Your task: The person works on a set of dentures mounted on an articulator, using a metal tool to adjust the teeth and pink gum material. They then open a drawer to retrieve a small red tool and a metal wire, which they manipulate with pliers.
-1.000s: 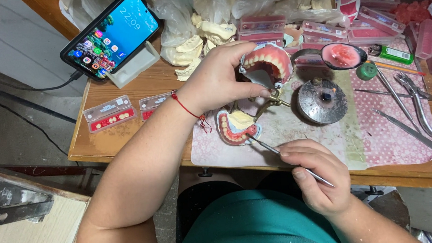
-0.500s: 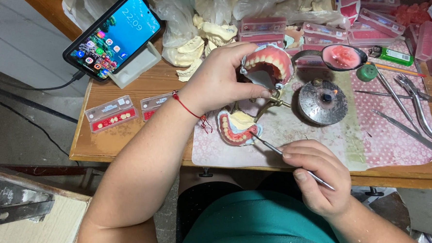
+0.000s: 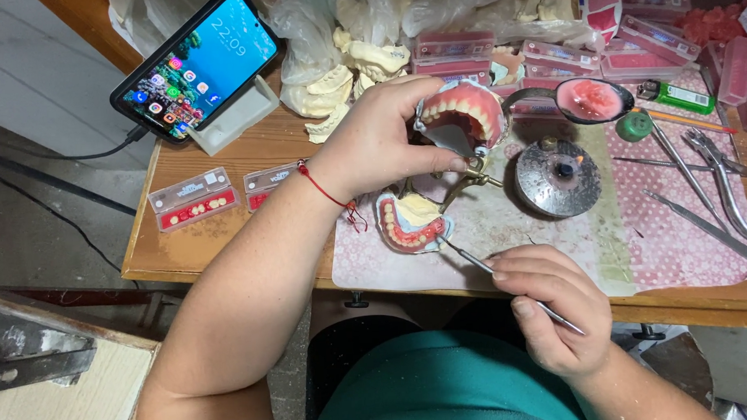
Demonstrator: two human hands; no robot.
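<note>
Pink wax and small teeth lie all around me: flat tooth boxes (image 3: 195, 199) at the left, a phone (image 3: 199, 62) on its stand, plaster casts (image 3: 359, 72) behind, a round metal burner (image 3: 558, 177) and steel tools (image 3: 708, 183) at the right. My left hand (image 3: 379, 138) curls over the upper denture (image 3: 462, 118), fingers clamped on it. My right hand (image 3: 554, 311) pinches a thin metal instrument (image 3: 494, 272); its tip touches the lower denture (image 3: 412, 225) on the spotted mat (image 3: 685, 238).
</note>
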